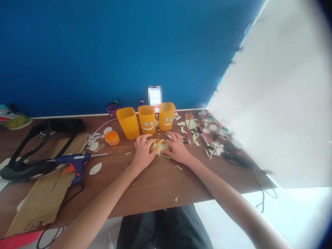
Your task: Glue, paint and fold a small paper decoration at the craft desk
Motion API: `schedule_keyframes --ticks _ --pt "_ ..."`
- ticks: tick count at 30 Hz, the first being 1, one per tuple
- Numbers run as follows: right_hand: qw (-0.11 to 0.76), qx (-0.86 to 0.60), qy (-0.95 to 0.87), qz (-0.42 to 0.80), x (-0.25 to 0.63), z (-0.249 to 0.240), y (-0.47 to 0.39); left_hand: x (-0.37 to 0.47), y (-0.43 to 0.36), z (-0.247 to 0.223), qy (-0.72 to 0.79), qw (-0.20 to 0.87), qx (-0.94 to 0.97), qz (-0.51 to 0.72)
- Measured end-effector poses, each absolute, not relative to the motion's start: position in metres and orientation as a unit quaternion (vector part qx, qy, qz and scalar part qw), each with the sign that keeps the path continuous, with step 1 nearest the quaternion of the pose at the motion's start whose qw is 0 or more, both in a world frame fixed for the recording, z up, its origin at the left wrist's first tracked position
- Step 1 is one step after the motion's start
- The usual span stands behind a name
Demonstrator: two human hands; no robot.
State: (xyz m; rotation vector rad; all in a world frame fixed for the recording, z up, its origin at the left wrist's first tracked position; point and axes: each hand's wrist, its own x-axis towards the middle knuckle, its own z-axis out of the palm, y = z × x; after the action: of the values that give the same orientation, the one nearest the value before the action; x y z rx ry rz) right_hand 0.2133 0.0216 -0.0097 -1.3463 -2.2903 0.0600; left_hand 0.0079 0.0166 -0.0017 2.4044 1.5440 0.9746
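Note:
Three yellow cups stand side by side at the back of the brown table: a plain one (128, 123) on the left, a middle one (147, 119) and a right one (166, 117), the last two with eyes and a smile. In front of them, my left hand (144, 149) and my right hand (178, 148) rest on either side of a pale green piece (162, 148) with yellow showing behind it. The fingers of both hands are bent and apart, with the fingertips touching this piece and scraps around it. Whether either hand grips it is unclear.
At left are an orange paint jar (112, 138), a blue glue gun (77, 162), cardboard (49, 193) and a black strapped frame (26, 169). Paper scraps, a red brush (188, 128), a marker (204, 135) and small lids lie at right. A lit screen (155, 97) stands behind the cups.

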Motion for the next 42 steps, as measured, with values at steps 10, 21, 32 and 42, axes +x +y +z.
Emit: schedule_keyframes --ticks 10,21,32,42 --pt "0.282 -0.449 -0.847 0.029 0.209 -0.002 0.017 0.006 0.019 -0.005 0.466 0.067 0.834 0.287" --pt "0.307 -0.458 -0.834 0.031 0.215 -0.004 0.02 0.005 0.021 -0.002 0.484 0.056 0.809 0.328" --pt "0.363 -0.5 -0.784 0.066 0.216 -0.01 0.029 0.006 0.023 -0.006 0.508 0.085 0.792 0.327" --pt "0.369 -0.514 -0.773 0.051 0.223 -0.01 0.032 0.003 0.024 -0.005 0.522 0.112 0.774 0.34"
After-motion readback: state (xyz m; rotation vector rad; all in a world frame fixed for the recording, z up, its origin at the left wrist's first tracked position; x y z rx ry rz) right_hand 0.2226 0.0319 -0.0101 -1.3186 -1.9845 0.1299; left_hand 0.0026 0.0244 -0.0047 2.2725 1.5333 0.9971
